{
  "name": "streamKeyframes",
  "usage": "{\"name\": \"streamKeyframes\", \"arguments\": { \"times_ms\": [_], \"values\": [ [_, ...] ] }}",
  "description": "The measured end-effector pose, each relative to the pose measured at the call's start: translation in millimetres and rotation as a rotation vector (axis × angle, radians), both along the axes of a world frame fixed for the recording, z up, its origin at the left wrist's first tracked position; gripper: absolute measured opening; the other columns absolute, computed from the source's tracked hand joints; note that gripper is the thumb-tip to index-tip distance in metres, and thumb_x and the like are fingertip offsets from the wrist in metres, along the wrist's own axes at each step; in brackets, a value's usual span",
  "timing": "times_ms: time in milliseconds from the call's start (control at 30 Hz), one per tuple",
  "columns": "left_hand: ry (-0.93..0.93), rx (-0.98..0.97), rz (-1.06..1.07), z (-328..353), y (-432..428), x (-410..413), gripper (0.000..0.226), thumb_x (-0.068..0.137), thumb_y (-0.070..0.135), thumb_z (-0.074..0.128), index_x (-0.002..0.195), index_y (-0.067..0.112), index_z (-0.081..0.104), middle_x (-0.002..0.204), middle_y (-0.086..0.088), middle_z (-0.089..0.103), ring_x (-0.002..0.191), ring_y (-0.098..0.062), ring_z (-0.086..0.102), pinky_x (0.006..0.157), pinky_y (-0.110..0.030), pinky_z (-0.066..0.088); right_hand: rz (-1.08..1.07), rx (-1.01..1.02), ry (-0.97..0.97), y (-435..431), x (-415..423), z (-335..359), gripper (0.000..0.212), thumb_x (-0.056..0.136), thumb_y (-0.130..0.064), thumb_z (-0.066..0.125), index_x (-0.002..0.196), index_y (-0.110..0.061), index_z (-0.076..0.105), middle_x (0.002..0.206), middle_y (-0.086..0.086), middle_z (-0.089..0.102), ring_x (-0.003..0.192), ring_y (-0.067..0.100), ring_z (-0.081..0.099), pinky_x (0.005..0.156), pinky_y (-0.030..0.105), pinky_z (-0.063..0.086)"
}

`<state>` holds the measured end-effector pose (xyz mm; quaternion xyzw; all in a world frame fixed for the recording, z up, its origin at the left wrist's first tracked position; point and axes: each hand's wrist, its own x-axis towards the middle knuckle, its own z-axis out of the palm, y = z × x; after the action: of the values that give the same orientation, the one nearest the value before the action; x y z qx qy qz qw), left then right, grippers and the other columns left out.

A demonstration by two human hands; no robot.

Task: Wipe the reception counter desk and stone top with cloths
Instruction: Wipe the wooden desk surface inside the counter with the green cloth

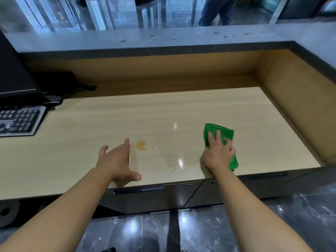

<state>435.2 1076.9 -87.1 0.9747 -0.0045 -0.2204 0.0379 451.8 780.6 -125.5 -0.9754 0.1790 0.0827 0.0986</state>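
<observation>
Right hand (219,151) presses crumpled green microfibre cloth (221,135) near front edge of pale wood-grain surface (109,120); amber spill (141,144) lies leftward, beside empty, spread left hand (116,160).

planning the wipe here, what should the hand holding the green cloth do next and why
Probably slide the right hand, which holds the green cloth, leftward along the wooden desk to the orange-brown stain. That stain sits unwiped beside the open left hand, with a shiny smear between it and the cloth.
</observation>
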Motion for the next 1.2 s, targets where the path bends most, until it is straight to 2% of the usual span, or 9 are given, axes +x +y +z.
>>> {"name": "streamKeyframes", "arguments": {
  "times_ms": [100, 233, 367, 600, 700, 833, 933, 1067, 1200],
  "values": [
    [-0.045, 0.000, 0.022, -5, -4, -7, 0.136, 0.059, 0.072, 0.072, 0.153, 0.019, -0.012, 0.134, 0.006, 0.052, 0.125, -0.014, 0.050, 0.116, -0.043, 0.006, 0.059, 0.031, -0.060, 67, -21, -5, 0.076, 0.089, -0.021, 0.051, 0.154, -0.033, 0.013, 0.163, -0.004, 0.001, 0.143, 0.029, 0.015, 0.108, 0.042, 0.023],
    [-0.037, 0.014, 0.052, -10, -3, -6, 0.141, 0.058, 0.072, 0.072, 0.152, 0.012, -0.014, 0.139, 0.003, 0.050, 0.128, -0.015, 0.048, 0.117, -0.042, 0.006, 0.353, 0.110, -0.063, 146, -56, -4, 0.085, 0.085, -0.013, 0.057, 0.154, -0.027, 0.010, 0.163, 0.001, -0.004, 0.145, 0.031, 0.011, 0.110, 0.046, 0.018],
    [-0.006, 0.020, 0.075, -10, -4, -5, 0.142, 0.060, 0.072, 0.072, 0.152, 0.007, -0.014, 0.138, 0.003, 0.053, 0.130, -0.015, 0.047, 0.118, -0.041, 0.001, 0.515, 0.087, -0.108, 126, -55, -12, 0.075, 0.090, -0.014, 0.051, 0.154, -0.029, 0.014, 0.163, 0.000, 0.001, 0.145, 0.031, 0.014, 0.110, 0.044, 0.019],
    [-0.032, 0.014, 0.061, -7, -4, -4, 0.139, 0.058, 0.074, 0.071, 0.152, 0.007, -0.007, 0.123, 0.002, 0.062, 0.125, -0.015, 0.053, 0.119, -0.041, -0.002, 0.125, -0.058, -0.098, -10, -41, -8, 0.061, 0.098, -0.026, 0.042, 0.154, -0.031, 0.018, 0.163, -0.003, 0.006, 0.143, 0.028, 0.016, 0.110, 0.041, 0.021],
    [-0.057, 0.007, 0.048, -8, -4, -2, 0.139, 0.057, 0.074, 0.072, 0.153, 0.008, -0.004, 0.113, 0.004, 0.064, 0.121, -0.015, 0.055, 0.119, -0.040, -0.002, -0.001, -0.043, -0.072, -3, -35, -7, 0.061, 0.098, -0.025, 0.042, 0.153, -0.031, 0.018, 0.163, -0.003, 0.006, 0.142, 0.029, 0.015, 0.108, 0.040, 0.021],
    [-0.032, -0.087, 0.053, -8, 7, -3, 0.134, 0.062, 0.070, 0.072, 0.154, 0.011, -0.007, 0.135, 0.001, 0.055, 0.131, -0.017, 0.047, 0.118, -0.040, -0.002, -0.088, -0.014, -0.059, 61, -28, -2, 0.066, 0.096, -0.022, 0.044, 0.154, -0.029, 0.014, 0.163, -0.001, 0.002, 0.142, 0.030, 0.017, 0.106, 0.040, 0.025],
    [-0.063, -0.160, 0.075, -9, 32, -8, 0.124, 0.067, 0.056, 0.073, 0.154, 0.015, -0.005, 0.137, 0.002, 0.052, 0.131, -0.016, 0.045, 0.118, -0.037, 0.001, -0.019, 0.044, -0.072, 131, -35, -4, 0.073, 0.093, -0.021, 0.047, 0.155, -0.025, 0.009, 0.163, 0.001, -0.002, 0.144, 0.030, 0.014, 0.108, 0.042, 0.022],
    [-0.084, -0.120, 0.123, -12, 78, -18, 0.115, 0.068, 0.039, 0.070, 0.154, 0.019, -0.004, 0.099, 0.007, 0.058, 0.118, -0.016, 0.053, 0.115, -0.032, 0.010, 0.137, 0.179, -0.071, 227, -59, -4, 0.078, 0.090, -0.017, 0.050, 0.156, -0.020, 0.007, 0.163, 0.006, -0.007, 0.145, 0.031, 0.008, 0.110, 0.045, 0.017],
    [-0.142, -0.068, 0.143, -13, 113, -26, 0.110, 0.065, 0.032, 0.060, 0.154, 0.017, -0.002, 0.103, 0.011, 0.061, 0.114, -0.013, 0.054, 0.105, -0.028, 0.018, 0.547, 0.259, -0.081, 292, -79, -4, 0.061, 0.089, -0.017, 0.052, 0.147, -0.019, 0.032, 0.162, 0.008, 0.010, 0.137, 0.034, 0.023, 0.104, 0.047, 0.021]
  ]
}}
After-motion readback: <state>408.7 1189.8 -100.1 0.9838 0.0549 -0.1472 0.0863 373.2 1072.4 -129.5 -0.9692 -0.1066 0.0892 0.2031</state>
